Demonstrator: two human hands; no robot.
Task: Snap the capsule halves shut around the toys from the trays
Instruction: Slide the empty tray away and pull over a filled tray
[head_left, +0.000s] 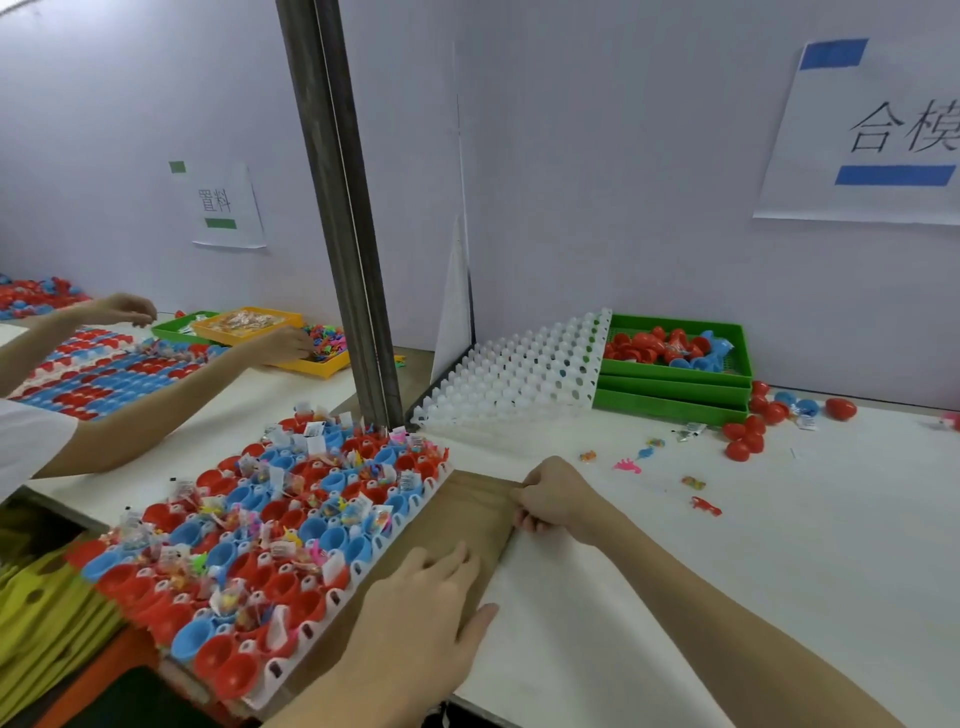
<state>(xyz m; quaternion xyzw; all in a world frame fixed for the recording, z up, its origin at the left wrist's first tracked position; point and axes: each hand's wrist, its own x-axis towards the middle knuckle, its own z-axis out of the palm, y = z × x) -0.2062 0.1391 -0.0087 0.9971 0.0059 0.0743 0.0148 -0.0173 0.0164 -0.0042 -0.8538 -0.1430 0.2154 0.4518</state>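
Nearest the camera, the left hand (415, 613) lay flat, fingers straight and a little spread, palm down on a brown sheet (467, 525) at the near edge of the desk (675, 571). It held nothing. Just beyond it the right hand (550, 499) was curled, its fingertips pinching the edge where the brown sheet met the desk's white covering.

The filled tray (311, 525) lay immediately to the left of both hands, touching or nearly touching the left hand's wrist side. Its long axis ran from the near-left edge of the desk away toward the metal post (343, 234), so its long side faced the hands. Its cups held open red and blue capsule halves (291, 519), many with small packeted toys (249, 519) resting in them, none closed. The left hand was nearer, so reaching in would likely fall to it, with a short sideways move.

An empty white tray (519, 374) leaned against stacked green trays (675, 384) toward the far edge, the top one holding more capsule pieces. Closed red capsules (748, 431) and a few stray toys lay to the right on the desk.

A paper sign (883, 135) on the far wall read "合模" between blue tape strips. A smaller sign (223, 205) to the left read "置料", with green tape. Beneath it another person's arms reached toward a yellow tray (249, 325).
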